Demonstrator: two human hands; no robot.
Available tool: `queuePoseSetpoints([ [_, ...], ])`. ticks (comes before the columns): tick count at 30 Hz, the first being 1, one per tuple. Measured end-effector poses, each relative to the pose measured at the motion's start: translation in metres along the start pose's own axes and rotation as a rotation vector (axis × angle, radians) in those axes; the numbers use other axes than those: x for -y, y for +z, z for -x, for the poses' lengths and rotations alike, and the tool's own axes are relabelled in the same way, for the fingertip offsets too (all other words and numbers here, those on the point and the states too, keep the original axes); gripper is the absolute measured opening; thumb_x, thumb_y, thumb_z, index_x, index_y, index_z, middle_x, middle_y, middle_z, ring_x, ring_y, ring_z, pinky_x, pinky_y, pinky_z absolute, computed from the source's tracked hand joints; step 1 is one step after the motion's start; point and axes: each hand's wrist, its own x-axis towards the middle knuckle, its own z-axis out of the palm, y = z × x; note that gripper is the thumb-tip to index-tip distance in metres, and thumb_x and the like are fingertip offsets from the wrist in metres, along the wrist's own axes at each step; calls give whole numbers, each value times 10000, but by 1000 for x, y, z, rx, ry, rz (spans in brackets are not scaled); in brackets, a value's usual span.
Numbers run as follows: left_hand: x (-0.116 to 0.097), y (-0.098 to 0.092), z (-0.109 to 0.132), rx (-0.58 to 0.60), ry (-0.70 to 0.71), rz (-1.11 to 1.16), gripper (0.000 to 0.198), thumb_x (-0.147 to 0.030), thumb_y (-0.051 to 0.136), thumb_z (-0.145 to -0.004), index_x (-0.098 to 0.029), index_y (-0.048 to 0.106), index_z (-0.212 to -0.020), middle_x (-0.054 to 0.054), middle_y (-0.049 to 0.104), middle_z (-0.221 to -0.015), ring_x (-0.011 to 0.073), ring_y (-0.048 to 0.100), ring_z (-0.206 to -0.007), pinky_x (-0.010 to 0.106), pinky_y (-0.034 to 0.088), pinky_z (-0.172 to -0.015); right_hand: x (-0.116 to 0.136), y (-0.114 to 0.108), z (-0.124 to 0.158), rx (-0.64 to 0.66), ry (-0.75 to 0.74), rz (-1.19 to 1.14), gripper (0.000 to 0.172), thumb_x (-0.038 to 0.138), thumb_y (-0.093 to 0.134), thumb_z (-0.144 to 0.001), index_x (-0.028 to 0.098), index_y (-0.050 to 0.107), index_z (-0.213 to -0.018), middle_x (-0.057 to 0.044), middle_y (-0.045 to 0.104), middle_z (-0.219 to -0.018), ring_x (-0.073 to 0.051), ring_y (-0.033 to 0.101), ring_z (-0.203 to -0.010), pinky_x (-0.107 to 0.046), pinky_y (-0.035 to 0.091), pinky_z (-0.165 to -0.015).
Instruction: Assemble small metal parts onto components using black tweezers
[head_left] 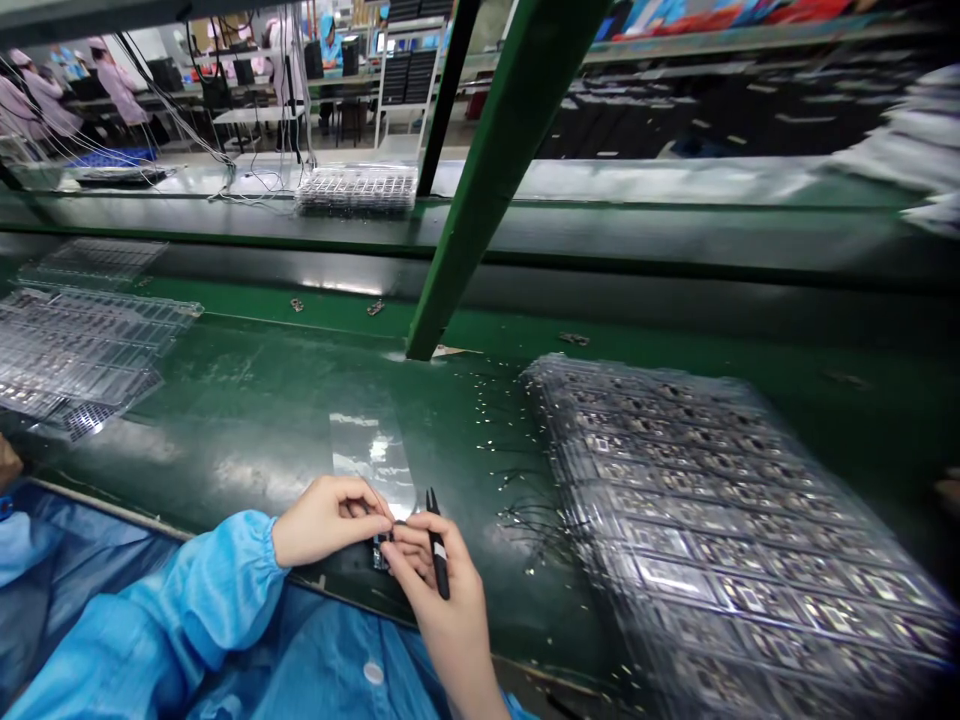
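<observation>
Close to the table's near edge, a small circuit board sits between my two hands, partly hidden by the fingers. My left hand is closed, its thumb and forefinger pinching at the board's upper end. Black tweezers lie in my closed right hand, tips pointing up and away. The right thumb and fingertips also press on the board's side. Just beyond the hands, a clear plastic sheet lies flat on the green table.
Stacked clear trays of small boards stand at right, beside scattered thin black cables. More trays lie at left. A green post rises from the table. Another person's hand shows at the left edge.
</observation>
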Motion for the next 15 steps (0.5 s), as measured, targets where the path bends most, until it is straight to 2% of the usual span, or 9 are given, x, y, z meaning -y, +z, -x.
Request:
queuePoseSetpoints([
  [4, 2, -1, 0, -40, 29, -79, 103, -204, 618, -737, -130, 689, -742, 31, 666, -767, 87, 549, -582, 172, 431, -555, 2, 1, -1, -15, 40, -26, 297, 282, 682, -713, 170, 503, -922, -39, 655, -772, -156, 635, -669, -251, 523, -619],
  [8, 1, -2, 2, -35, 138, -173, 101, -206, 619, -749, -146, 700, -757, 29, 669, -765, 97, 566, -608, 172, 440, -576, 4, 0, -3, -5, 83, -71, 270, 330, 667, -712, 178, 513, -873, -22, 658, -707, -169, 649, -654, -261, 528, -635],
  [11, 1, 0, 4, -30, 183, -226, 105, -200, 608, -757, -152, 699, -779, 28, 664, -761, 95, 563, -604, 169, 442, -577, 2, -1, -3, -27, 51, -32, 262, 324, 683, -698, 188, 512, -844, -19, 660, -726, -166, 650, -674, -241, 520, -641],
  [15, 5, 4, 8, -67, 160, -249, 127, -219, 611, -755, -152, 689, -829, 26, 649, -759, 85, 545, -560, 168, 443, -550, -3, 0, -1, -67, -32, 51, 270, 341, 678, -710, 185, 514, -857, -41, 667, -770, -183, 653, -699, -262, 517, -668],
])
